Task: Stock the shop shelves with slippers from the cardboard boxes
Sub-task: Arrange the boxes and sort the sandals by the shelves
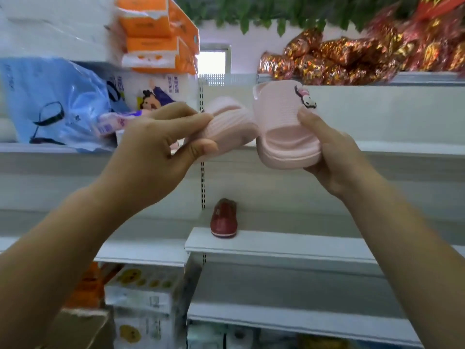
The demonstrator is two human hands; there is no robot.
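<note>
I hold a pair of small pale pink slippers up in front of the white shelves. My left hand [161,144] pinches the left slipper [226,124] by its ribbed upper. My right hand [329,152] grips the right slipper [281,124], thumb on its upper beside a cartoon charm [305,96], fingers under the sole. The two slippers touch in the middle, level with the upper shelf [392,147]. A single dark red shoe [224,219] stands on the shelf below [276,244].
Tissue packs [156,34], a blue plastic bag [55,102] and paper goods fill the left shelves. Red and gold foil bags [352,56] lie on the top right shelf under green leaves. Printed white boxes [146,298] and a cardboard box corner [83,326] sit at lower left.
</note>
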